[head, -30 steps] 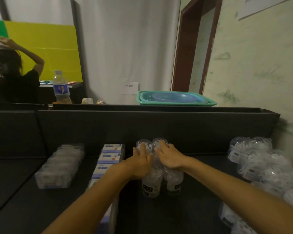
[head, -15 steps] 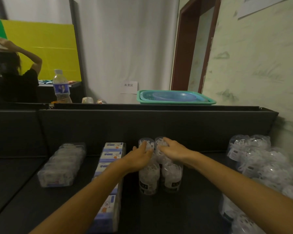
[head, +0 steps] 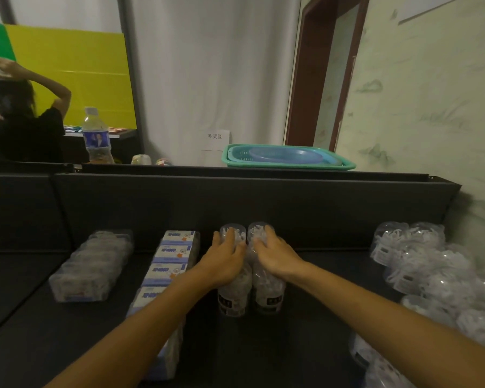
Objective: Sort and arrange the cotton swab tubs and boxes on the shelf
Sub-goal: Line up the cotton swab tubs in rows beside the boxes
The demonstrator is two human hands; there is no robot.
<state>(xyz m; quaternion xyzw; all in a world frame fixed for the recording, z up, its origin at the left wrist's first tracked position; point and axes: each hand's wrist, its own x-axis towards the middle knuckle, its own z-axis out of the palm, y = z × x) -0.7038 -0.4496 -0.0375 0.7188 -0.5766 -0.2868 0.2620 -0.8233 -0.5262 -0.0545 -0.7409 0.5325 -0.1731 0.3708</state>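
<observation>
Two rows of clear round cotton swab tubs (head: 234, 296) stand in the middle of the dark shelf (head: 263, 354), running back to the rear panel. My left hand (head: 224, 261) lies over the tops of the left row, fingers stretched forward. My right hand (head: 275, 254) lies the same way over the right row (head: 268, 295). To the left runs a line of blue and white swab boxes (head: 174, 257). Further left sits a row of clear rectangular swab boxes (head: 93, 266).
A pile of clear round tubs (head: 431, 273) crowds the shelf's right end by the wall. A green basket (head: 286, 157) and a water bottle (head: 95, 137) sit behind the rear panel. A person in black stands at far left (head: 20, 121).
Both hands slid forward along the tub rows toward the rear panel, then eased back slightly; the tubs shifted toward the back with them.
</observation>
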